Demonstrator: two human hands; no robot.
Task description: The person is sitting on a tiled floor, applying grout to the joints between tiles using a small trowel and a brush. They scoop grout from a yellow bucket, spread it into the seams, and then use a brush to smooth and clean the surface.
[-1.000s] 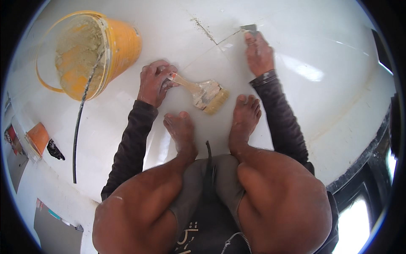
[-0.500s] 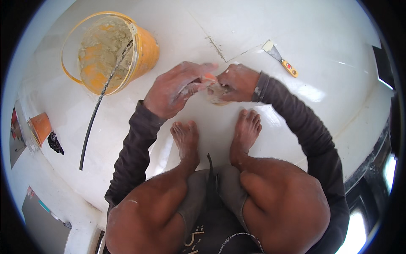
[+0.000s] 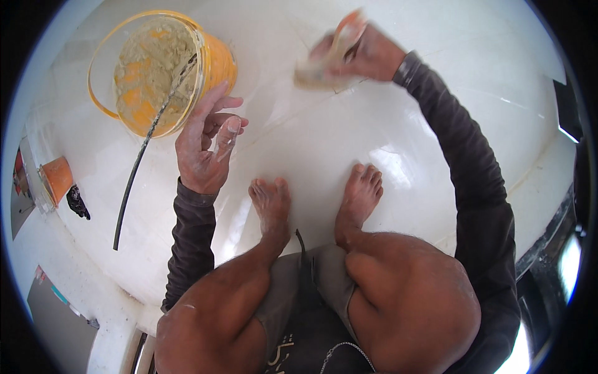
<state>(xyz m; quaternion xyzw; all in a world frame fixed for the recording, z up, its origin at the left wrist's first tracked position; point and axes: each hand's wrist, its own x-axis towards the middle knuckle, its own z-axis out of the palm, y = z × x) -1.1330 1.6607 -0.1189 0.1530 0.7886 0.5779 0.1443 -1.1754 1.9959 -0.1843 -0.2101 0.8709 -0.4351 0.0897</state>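
Observation:
My left hand point(image 3: 205, 149), dusted with white, is held palm-sideways with its fingers apart and nothing in them. It is beside the yellow bucket point(image 3: 218, 65), and its fingertips overlap the bucket's lower right side in view; whether they touch it I cannot tell. Greyish paste point(image 3: 165, 47) coats the inside of the bucket, and a dark rod point(image 3: 140, 162) leans out over its rim. Farther out to the right, my right hand point(image 3: 374, 53) grips a brush-like tool point(image 3: 342, 40) with a pale, orange-tipped handle and a broad beige end. Motion blurs this tool, just above the white floor.
Glossy white tiles point(image 3: 299, 134) with visible joints make up the floor. My bare feet point(image 3: 271, 199) stand close below the hands. An orange container point(image 3: 57, 177) and a crumpled black scrap point(image 3: 77, 202) lie at far left. A dark-framed edge point(image 3: 548, 243) runs along the right.
My hands have parted from each other. The left has drawn back left toward the bucket; the right has moved up and away with the tool. The yellow-handled scraper no longer shows.

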